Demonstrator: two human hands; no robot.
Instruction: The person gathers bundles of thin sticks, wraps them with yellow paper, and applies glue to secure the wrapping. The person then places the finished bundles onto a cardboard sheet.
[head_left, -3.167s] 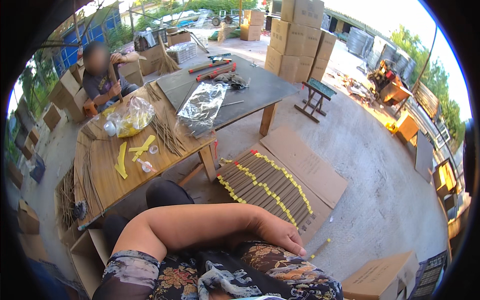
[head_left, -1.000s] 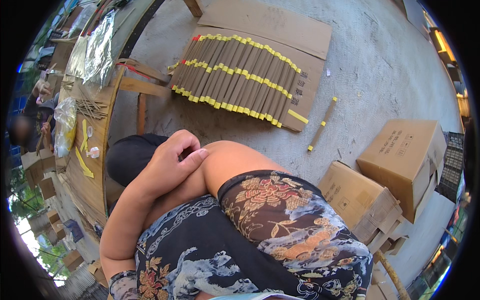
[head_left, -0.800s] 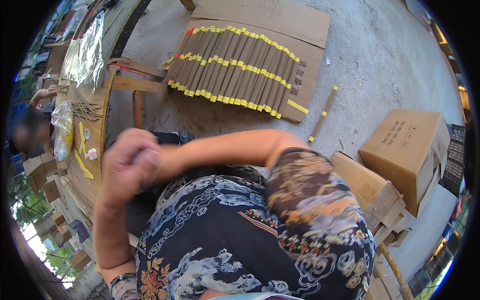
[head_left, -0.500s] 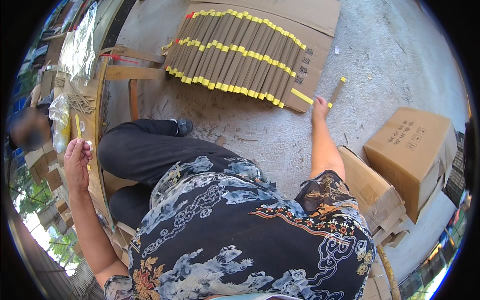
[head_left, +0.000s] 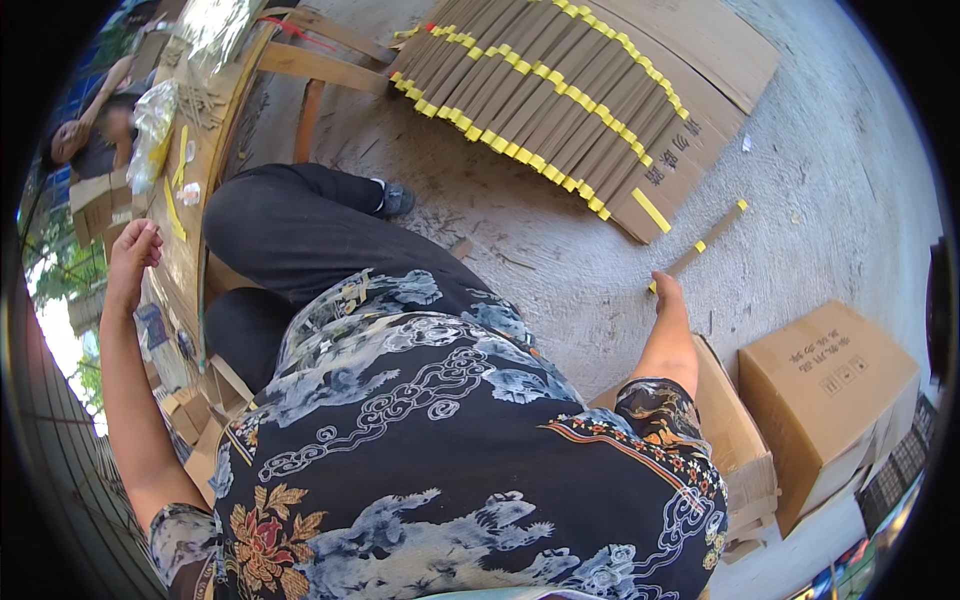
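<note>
Curled loosely with nothing in it, the left hand (head_left: 135, 250) hangs at the edge of the wooden table (head_left: 205, 190). Farther right, rows of brown sticks (head_left: 545, 100) with yellow bands lie on cardboard (head_left: 690, 150). Right hand (head_left: 668, 298) reaches down to a lone stick (head_left: 700, 243) on the concrete floor, fingertips touching its near end; whether it pinches, I cannot tell.
</note>
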